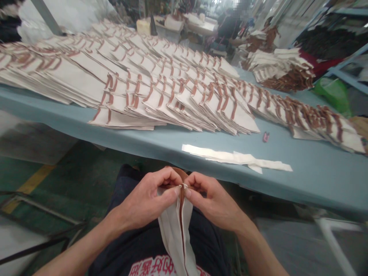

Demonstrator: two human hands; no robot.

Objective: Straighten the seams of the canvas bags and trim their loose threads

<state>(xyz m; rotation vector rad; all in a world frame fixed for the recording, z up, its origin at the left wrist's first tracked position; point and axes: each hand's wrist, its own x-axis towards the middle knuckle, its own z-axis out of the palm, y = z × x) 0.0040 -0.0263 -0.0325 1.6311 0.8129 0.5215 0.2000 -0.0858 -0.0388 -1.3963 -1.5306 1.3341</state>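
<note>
L hand point(148, 200) pinches cream-and-brown cloth piece point(172, 223) narrowly; R hand point(216, 198) pinches same piece close alongside, at its top. Piece hangs in front of dark shirt point(211, 239), off the blue counter point(304, 188). Risk (est.): if either pinch slackens, layers could slip out of align. Low. end, unsupported by hands, may twist or crease agst. shirt. Loose white strips point(220, 154) lie nr. counter's front edge; a sleeve-less forearm brush could drop them.
</note>
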